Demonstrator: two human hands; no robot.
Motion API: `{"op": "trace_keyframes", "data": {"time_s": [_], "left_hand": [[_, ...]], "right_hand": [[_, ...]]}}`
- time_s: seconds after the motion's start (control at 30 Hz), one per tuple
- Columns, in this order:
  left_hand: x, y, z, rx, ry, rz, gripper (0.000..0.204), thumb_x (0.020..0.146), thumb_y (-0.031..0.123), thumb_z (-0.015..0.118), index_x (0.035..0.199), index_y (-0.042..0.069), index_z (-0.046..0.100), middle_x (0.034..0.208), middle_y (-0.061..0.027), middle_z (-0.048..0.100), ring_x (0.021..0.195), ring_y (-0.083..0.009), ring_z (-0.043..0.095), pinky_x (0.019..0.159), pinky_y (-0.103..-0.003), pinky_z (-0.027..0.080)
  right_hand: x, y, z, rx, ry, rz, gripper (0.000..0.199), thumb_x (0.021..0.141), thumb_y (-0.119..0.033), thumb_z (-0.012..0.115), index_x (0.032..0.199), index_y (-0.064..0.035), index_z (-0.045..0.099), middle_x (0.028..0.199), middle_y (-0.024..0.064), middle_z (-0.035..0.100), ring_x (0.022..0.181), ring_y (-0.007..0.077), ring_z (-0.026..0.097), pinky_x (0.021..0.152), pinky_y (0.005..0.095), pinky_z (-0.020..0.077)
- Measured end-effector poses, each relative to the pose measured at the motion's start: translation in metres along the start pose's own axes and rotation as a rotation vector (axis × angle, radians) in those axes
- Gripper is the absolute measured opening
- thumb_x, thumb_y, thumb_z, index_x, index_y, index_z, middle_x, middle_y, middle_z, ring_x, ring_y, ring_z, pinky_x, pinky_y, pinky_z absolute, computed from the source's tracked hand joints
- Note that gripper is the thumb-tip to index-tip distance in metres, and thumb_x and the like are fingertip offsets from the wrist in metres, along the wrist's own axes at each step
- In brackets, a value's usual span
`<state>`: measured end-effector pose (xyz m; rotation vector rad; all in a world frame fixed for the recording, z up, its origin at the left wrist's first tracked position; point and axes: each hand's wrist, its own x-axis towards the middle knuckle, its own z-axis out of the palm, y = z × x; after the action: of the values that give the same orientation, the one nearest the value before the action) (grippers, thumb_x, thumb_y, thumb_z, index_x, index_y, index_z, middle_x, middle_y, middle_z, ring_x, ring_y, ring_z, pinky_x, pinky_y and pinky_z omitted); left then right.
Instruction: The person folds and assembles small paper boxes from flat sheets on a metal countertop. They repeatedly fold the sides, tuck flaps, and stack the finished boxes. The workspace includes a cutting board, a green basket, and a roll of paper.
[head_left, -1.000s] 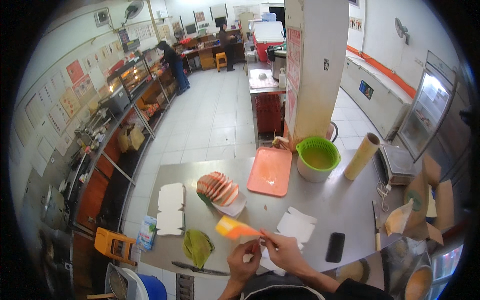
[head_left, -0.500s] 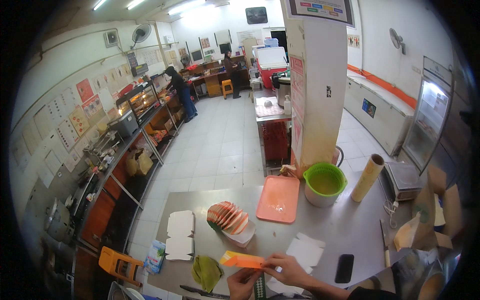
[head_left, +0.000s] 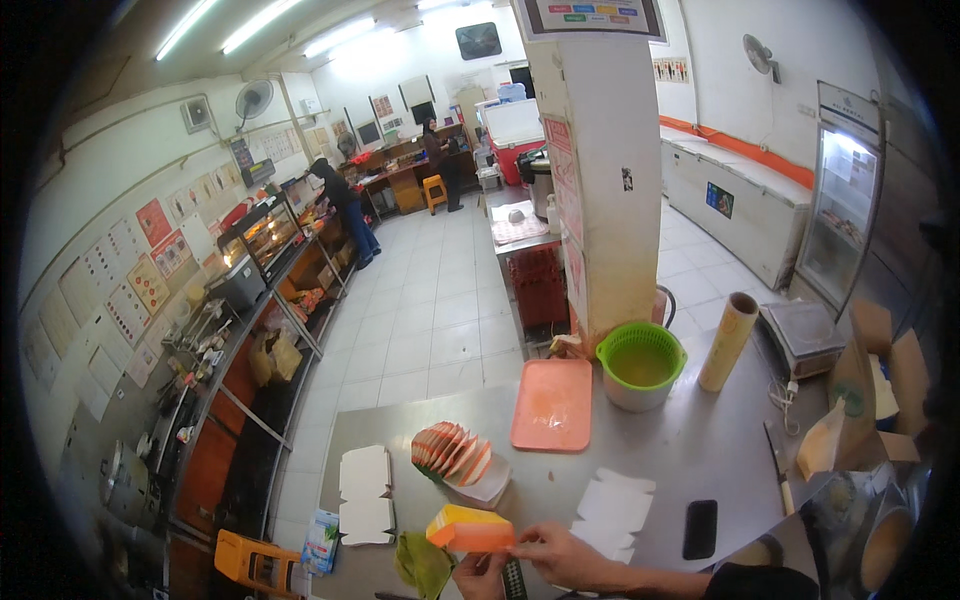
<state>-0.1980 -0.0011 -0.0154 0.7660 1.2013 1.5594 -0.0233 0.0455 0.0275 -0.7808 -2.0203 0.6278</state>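
Between my two hands, near the front edge of the steel table [head_left: 560, 480], is a small orange and yellow folded-card box [head_left: 472, 530]. My left hand [head_left: 480, 577] grips it from below, its fingers partly cut off by the lower edge. My right hand [head_left: 560, 556] pinches the box's right end with thumb and fingers. Just beyond stands a nested row of orange-and-white folded card boxes [head_left: 452, 458]. Flat white card blanks lie to the left [head_left: 366, 497] and to the right [head_left: 614, 510]. A crumpled green cloth [head_left: 424, 563] rests beside my left hand.
On the table are a pink tray [head_left: 552, 405], a green strainer in a pot [head_left: 641, 366], a wrap roll [head_left: 728, 342], a scale [head_left: 802, 338] and a black phone [head_left: 700, 530]. A pillar [head_left: 610, 200] rises behind. Two people stand far off; an orange stool [head_left: 250, 560] is at left.
The box has turned and tilted between my hands, and more of its yellow side shows. Both hands keep hold of it. The whole view has shifted slightly.
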Motion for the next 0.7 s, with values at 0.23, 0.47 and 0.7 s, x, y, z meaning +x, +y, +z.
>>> {"op": "trace_keyframes", "data": {"time_s": [0.23, 0.47, 0.7], "left_hand": [[0.004, 0.003, 0.034, 0.54, -0.251, 0.485, 0.02, 0.089, 0.012, 0.082, 0.105, 0.004, 0.075, 0.122, -0.0105, 0.072, 0.109, -0.0201, 0.068, 0.092, -0.038, 0.056], [0.019, -0.037, 0.048, -0.1, -0.347, 0.049, 0.059, 0.099, 0.017, 0.071, 0.15, 0.002, 0.047, 0.138, -0.0162, 0.062, 0.127, -0.025, 0.061, 0.111, -0.046, 0.049], [0.024, -0.024, 0.033, -0.014, -0.213, -0.02, 0.046, 0.094, 0.011, 0.082, 0.132, -0.003, 0.06, 0.12, -0.0141, 0.075, 0.106, -0.018, 0.073, 0.097, -0.033, 0.058]], "right_hand": [[-0.005, -0.008, -0.012, -0.019, 0.121, 0.224, 0.053, 0.091, -0.015, 0.079, 0.139, -0.0043, 0.06, 0.128, 0.0235, 0.067, 0.106, 0.0415, 0.07, 0.088, 0.0442, 0.0584], [0.0, -0.012, -0.034, -0.098, 0.006, 0.137, 0.052, 0.092, -0.01, 0.076, 0.142, -0.0044, 0.063, 0.131, 0.0266, 0.068, 0.118, 0.0432, 0.068, 0.097, 0.046, 0.057], [-0.007, -0.011, -0.035, -0.192, -0.108, 0.204, 0.044, 0.097, -0.006, 0.068, 0.141, -0.0054, 0.065, 0.123, 0.0248, 0.073, 0.107, 0.0386, 0.074, 0.088, 0.0422, 0.0606]]}}
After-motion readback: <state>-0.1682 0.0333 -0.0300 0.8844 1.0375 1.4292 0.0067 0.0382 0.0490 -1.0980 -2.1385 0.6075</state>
